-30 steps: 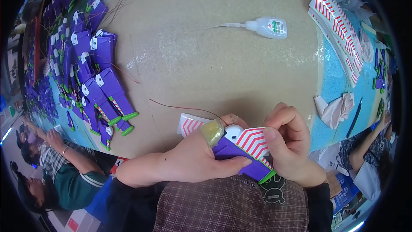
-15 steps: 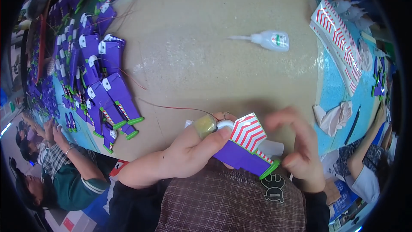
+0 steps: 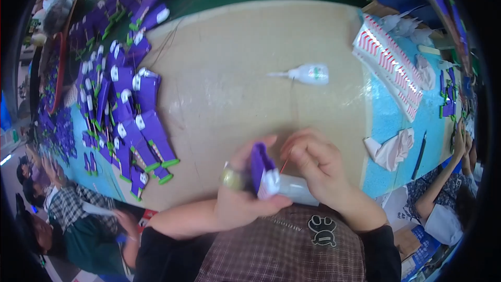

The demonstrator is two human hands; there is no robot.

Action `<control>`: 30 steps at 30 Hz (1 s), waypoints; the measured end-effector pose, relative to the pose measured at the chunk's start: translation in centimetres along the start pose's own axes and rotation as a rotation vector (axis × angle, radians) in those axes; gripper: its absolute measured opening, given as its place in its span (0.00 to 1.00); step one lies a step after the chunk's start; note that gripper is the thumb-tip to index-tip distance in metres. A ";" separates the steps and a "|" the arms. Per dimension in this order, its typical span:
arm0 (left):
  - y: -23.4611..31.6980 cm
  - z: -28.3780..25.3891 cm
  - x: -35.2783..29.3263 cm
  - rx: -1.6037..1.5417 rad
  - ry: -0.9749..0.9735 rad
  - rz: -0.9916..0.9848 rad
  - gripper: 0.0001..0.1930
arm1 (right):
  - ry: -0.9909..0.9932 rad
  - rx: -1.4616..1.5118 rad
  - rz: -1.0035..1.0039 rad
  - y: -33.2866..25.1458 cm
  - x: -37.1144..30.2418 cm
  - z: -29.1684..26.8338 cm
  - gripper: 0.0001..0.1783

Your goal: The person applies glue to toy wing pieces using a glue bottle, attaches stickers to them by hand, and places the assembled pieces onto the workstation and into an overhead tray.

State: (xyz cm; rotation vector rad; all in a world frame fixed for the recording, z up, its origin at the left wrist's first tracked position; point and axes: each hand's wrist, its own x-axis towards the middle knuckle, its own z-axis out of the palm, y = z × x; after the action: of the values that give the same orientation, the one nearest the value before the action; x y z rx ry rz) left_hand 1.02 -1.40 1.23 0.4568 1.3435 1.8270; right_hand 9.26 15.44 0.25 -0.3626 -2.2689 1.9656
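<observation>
Tilted end-on in my left hand [image 3: 240, 201] is a purple toy leg [image 3: 257, 164] with a white part at its near end, smeared by motion. The fingers close round its sides, and a yellowish wrap covers one of them. Close beside it, my right hand [image 3: 321, 164] pinches a thin reddish wire [image 3: 284, 166] between thumb and forefinger. Whether the wire joins the leg, I cannot tell. Under the right hand shows a whitish translucent cylinder [image 3: 300, 190], partly hidden; what it rests on is not visible.
A white squeeze bottle [image 3: 313, 74] with a thin nozzle lies mid-table. Purple toy legs [image 3: 156, 136] with green feet pile up at left. To the right are a red-and-white striped sticker sheet [image 3: 391, 65], a crumpled cloth [image 3: 391, 149] and a dark pen-like tool [image 3: 419, 155]. Other people sit at both sides.
The leg has turned from showing its striped side to end-on. My right hand has come in from the right, from open fingers to a pinch on the wire. The view has shifted.
</observation>
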 end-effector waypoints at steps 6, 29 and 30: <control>2.7 0.2 8.9 0.085 0.152 -0.207 0.16 | 0.199 0.113 -0.054 0.4 0.2 -0.1 0.10; 7.5 -8.7 35.7 2.006 0.623 0.348 0.24 | 0.109 0.068 -0.086 1.2 0.2 -1.0 0.04; 7.3 -9.1 35.6 1.985 0.595 0.417 0.27 | 0.106 0.051 -0.087 1.3 0.2 -0.7 0.04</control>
State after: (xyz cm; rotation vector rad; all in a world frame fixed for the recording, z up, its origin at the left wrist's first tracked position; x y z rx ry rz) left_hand -29.83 19.68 -1.34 1.2053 3.3410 0.1244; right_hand 9.32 16.32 -0.99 -0.3487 -2.1292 1.9101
